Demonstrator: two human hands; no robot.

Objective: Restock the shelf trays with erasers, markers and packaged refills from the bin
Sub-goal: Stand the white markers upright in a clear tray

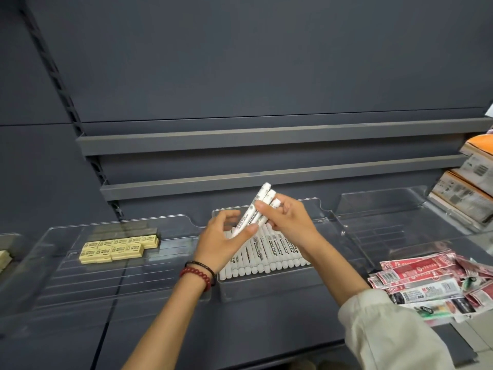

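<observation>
Three white markers [260,202] are held as a bundle above the middle clear tray [266,289], tips pointing up and back. My right hand [289,222] grips them near their upper half. My left hand [224,241] holds their lower ends between thumb and fingers. Beneath them a row of several white markers [269,259] lies side by side in the tray. Yellow erasers [120,248] sit in the left clear tray [80,276]. Red and white packaged refills [426,279] are piled in the right clear tray [386,217].
Two bare grey shelf ledges [266,140] run across the dark back panel above the trays. Stacked orange and grey boxes [466,188] stand at the far right. A few more erasers [4,259] show at the left edge.
</observation>
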